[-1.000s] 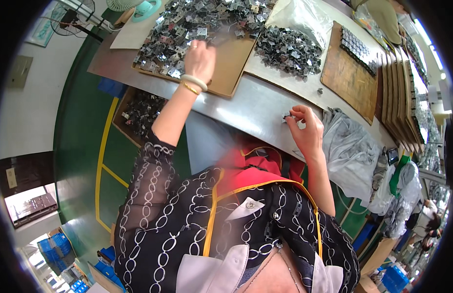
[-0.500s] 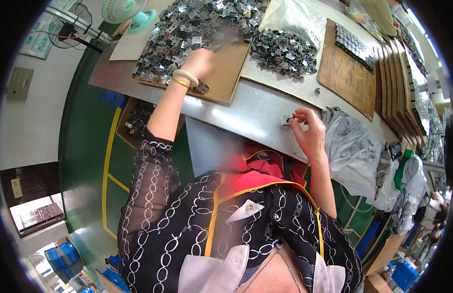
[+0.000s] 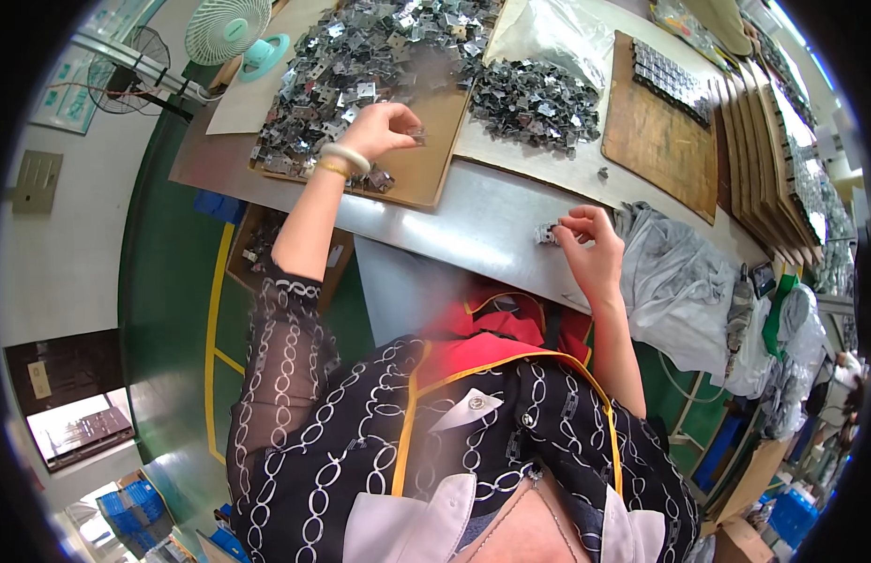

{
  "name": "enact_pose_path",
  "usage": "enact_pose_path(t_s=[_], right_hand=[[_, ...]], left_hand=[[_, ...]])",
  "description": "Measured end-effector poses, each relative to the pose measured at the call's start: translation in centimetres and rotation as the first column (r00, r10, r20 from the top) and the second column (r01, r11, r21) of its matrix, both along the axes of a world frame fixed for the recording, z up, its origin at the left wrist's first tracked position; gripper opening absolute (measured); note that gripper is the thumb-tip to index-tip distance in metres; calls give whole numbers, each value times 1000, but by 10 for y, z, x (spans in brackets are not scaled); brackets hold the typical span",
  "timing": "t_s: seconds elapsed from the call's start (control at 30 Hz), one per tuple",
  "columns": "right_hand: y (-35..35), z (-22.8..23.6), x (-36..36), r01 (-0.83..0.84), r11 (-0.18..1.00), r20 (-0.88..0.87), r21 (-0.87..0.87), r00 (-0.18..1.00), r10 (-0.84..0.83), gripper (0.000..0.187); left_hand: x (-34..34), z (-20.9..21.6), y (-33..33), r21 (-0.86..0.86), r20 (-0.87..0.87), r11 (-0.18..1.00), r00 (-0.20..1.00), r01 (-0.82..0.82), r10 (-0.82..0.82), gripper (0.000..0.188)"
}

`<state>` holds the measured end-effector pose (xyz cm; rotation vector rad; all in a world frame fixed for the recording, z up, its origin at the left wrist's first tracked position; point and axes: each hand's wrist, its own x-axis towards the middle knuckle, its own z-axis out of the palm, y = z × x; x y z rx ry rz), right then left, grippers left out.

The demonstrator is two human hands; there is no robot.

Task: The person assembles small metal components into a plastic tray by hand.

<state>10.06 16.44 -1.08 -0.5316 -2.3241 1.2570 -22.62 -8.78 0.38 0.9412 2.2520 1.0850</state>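
My left hand is above the right part of a shallow cardboard tray, its fingertips pinching a small metal bracket. Beside it, a large heap of loose metal brackets fills most of that tray. Over the front of the metal tabletop, my right hand has thumb and fingers closed on a small silvery metal part. The part's exact shape is too small to tell.
A smaller heap of dark metal parts lies on a board behind my right hand. Right of it are a wooden board with rows of parts, stacked boards and grey cloth. A fan stands far left.
My left hand, blurred by motion before, is now clearer, with a bracket showing at its fingertips. My right hand keeps nearly the same place with its part. The whole view has shifted slightly.
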Motion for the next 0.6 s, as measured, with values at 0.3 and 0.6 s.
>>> enact_pose_path(t_s=[0.3, 0.6], right_hand=[[7, -2, -32, 80, 929, 26, -360, 997, -75, 34], [10, 5, -18, 135, 910, 23, -393, 990, -137, 35]], left_hand=[[148, -14, 67, 624, 350, 755, 936, -203, -38, 37], [200, -20, 86, 441, -10, 889, 990, -121, 140, 25]])
